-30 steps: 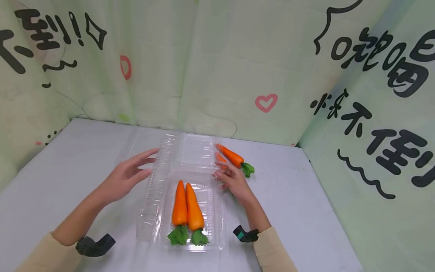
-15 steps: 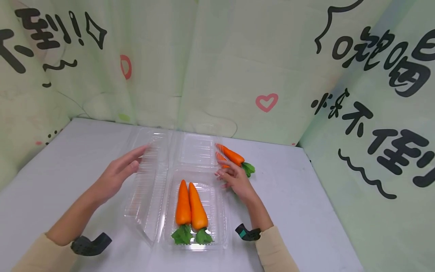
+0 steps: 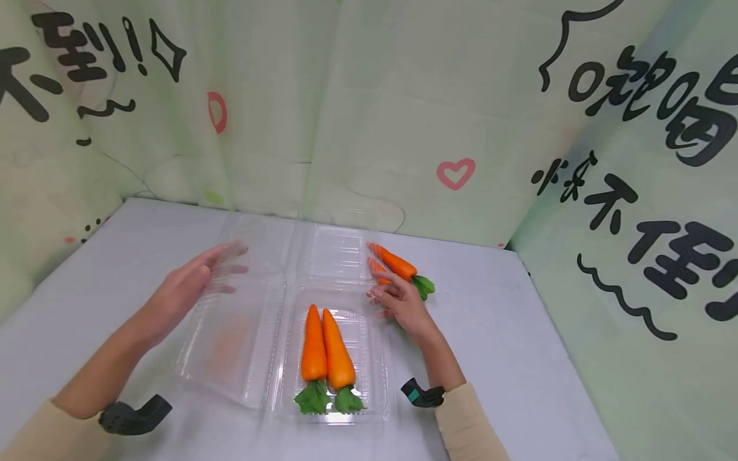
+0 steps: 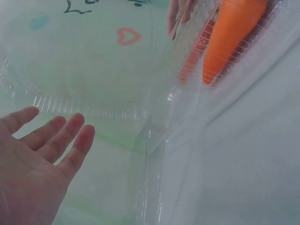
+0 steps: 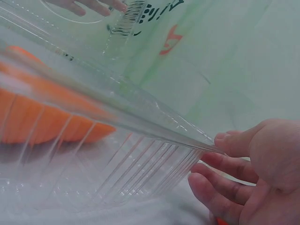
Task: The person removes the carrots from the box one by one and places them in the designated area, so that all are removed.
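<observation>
An open clear plastic clamshell box lies on the table, its base (image 3: 375, 390) holding two toy-like carrots (image 3: 314, 346) side by side, leaves toward me. Its see-through lid (image 3: 248, 365) leans out to the left, tilted. My left hand (image 3: 190, 278) is at that lid's far left edge, fingers spread and straight, partly seen through the plastic. In the left wrist view the fingertips (image 4: 84, 136) are right at the lid's ribbed rim. My right hand (image 3: 400, 304) pinches the base's far right corner; the right wrist view shows the thumb (image 5: 234, 140) on the rim and fingers beneath.
Behind the box, a second clear plastic container (image 3: 337, 253) stands near the table's back edge. Two more carrots (image 3: 398, 261) lie at its right, one partly hidden by my right hand. A pale printed curtain (image 3: 369, 128) encloses the table's back and sides.
The lid has swung further out to the left, from nearly upright to leaning. My left hand has moved left with it. My right hand stays at the box corner.
</observation>
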Tool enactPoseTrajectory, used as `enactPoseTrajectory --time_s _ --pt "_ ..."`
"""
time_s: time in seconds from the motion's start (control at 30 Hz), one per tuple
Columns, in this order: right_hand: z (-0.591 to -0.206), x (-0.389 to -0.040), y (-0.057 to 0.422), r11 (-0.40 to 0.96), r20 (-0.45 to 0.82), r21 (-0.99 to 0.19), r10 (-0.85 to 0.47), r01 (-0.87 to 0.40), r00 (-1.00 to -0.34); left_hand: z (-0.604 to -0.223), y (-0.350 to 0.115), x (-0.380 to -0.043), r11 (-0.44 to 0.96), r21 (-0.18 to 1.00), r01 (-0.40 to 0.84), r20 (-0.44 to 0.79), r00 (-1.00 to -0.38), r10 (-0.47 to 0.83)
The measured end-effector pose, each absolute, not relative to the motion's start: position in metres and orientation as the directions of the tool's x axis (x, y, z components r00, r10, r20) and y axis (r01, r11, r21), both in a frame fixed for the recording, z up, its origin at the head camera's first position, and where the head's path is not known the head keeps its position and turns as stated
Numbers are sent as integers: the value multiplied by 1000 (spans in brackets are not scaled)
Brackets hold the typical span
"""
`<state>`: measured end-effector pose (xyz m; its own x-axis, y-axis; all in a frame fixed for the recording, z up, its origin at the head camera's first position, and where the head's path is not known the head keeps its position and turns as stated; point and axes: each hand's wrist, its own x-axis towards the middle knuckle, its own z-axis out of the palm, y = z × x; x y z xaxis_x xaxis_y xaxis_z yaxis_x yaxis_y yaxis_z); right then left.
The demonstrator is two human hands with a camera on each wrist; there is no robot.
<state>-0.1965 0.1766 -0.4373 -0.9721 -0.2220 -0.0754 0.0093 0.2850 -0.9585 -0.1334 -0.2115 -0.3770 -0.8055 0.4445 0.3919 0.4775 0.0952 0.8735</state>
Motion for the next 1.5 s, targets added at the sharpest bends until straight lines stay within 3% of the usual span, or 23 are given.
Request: enactPoseTrajectory --time_s 0.3,1.03,1.27,1.5 --pt "-438 -196 177 266 -90 -964 -230 26 -969 -376 -222 -131 26 876 482 418 -783 461" --pt "-437 -195 176 282 -114 -958 -176 60 -978 -385 -250 -120 102 878 468 387 -820 422" --pt "-438 -196 178 261 -111 -964 -207 55 -972 -391 -261 -116 233 868 439 339 -866 369" --pt "-439 -195 179 251 -97 -967 -217 40 -971 -398 -271 -112 269 834 482 385 -857 342"
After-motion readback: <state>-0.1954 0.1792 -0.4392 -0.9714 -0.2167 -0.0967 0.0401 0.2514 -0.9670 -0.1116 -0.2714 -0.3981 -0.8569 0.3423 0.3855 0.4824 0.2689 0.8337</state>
